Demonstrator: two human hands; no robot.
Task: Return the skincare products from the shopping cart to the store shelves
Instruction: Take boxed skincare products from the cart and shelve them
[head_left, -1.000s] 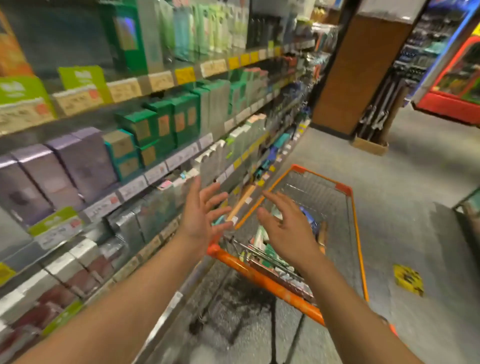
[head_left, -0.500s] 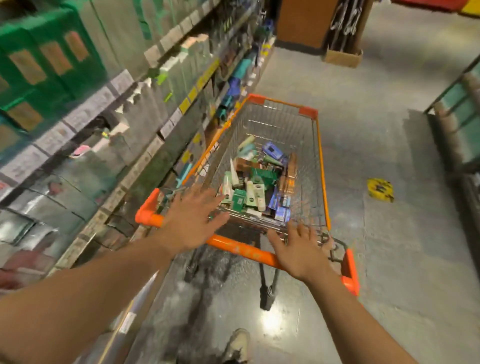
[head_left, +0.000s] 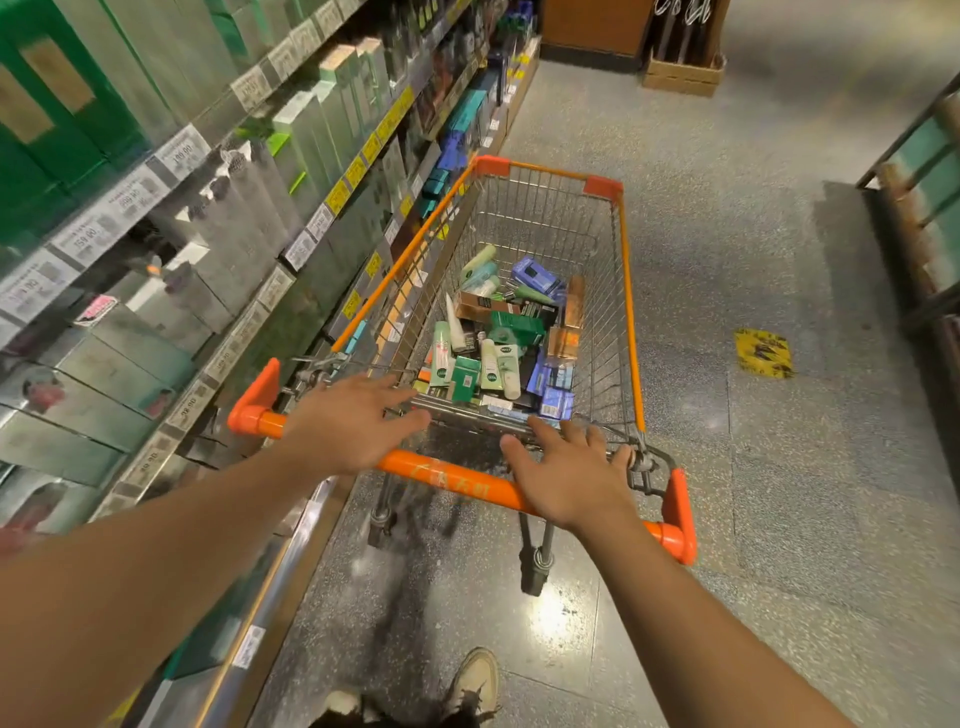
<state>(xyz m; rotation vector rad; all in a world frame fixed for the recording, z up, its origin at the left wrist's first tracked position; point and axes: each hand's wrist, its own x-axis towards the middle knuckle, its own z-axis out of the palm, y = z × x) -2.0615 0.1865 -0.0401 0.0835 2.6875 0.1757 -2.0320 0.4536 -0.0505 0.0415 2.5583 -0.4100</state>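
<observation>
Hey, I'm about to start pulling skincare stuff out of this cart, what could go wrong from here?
1. The boxes and tubes lie jumbled in the orange wire shopping cart; pulling one out may dislodge others.
2. Neither the left hand nor the right hand, both open over the orange push handle, grips it, so the cart might roll.
3. The cart sits close beside the store shelves; a nudge could bump stock.

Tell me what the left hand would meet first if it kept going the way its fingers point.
Probably the cart's wire rear rim, just past the left hand. Its straight fingers aim forward and right over the orange handle toward the skincare products. Depth is unclear; it might pass above the rim.
</observation>
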